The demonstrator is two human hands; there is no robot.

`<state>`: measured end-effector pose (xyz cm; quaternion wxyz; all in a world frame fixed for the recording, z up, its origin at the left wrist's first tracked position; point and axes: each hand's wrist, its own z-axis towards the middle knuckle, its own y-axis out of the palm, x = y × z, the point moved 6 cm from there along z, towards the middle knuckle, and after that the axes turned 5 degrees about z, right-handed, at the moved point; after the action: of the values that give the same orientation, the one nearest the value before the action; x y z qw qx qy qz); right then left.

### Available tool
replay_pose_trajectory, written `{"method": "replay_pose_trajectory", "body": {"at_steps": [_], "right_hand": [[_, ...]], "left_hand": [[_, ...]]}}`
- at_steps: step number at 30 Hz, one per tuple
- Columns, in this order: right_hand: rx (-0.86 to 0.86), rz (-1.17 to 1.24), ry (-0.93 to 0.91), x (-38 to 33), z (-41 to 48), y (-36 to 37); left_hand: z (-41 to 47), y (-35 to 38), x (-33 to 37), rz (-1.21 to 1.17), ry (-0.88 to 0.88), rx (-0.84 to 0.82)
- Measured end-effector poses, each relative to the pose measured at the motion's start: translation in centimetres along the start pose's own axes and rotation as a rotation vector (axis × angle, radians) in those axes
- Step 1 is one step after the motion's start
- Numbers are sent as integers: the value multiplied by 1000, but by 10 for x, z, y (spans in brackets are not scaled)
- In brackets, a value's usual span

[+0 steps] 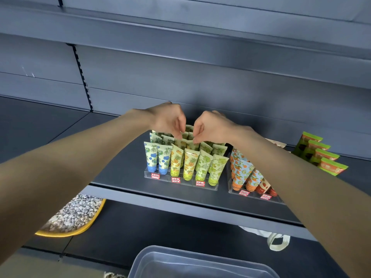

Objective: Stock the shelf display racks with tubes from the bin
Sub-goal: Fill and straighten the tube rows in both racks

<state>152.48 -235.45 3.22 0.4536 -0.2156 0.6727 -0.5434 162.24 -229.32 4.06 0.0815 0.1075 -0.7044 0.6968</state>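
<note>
A clear display rack (149,174) on the grey shelf holds upright tubes: blue-flowered (151,157) at left, yellow pineapple (189,162) in the middle, green (217,167) at right. Both hands reach over its back rows. My left hand (170,117) pinches the crimped top of a tube (188,128) in the back middle row. My right hand (212,126) pinches a tube top close beside it; which tube each finger touches is partly hidden. A second rack (232,190) to the right holds orange-patterned tubes (244,169). The clear plastic bin (180,261) lies at the bottom edge.
Green and orange packets (319,155) stand in a row at the right of the shelf. Below the shelf at left lies a pebble-patterned mat with a yellow rim (76,215). A white bag handle (278,241) hangs under the shelf edge at right.
</note>
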Motion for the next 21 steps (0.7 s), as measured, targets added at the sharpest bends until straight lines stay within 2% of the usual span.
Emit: {"method": "replay_pose_trajectory", "body": {"at_steps": [14, 21], "right_hand": [[-34, 20, -41, -14, -29, 12], [-24, -50, 10, -8, -22, 32]], "left_hand": [[-27, 23, 4, 1, -12, -55], [-23, 36, -1, 75, -10, 20]]}}
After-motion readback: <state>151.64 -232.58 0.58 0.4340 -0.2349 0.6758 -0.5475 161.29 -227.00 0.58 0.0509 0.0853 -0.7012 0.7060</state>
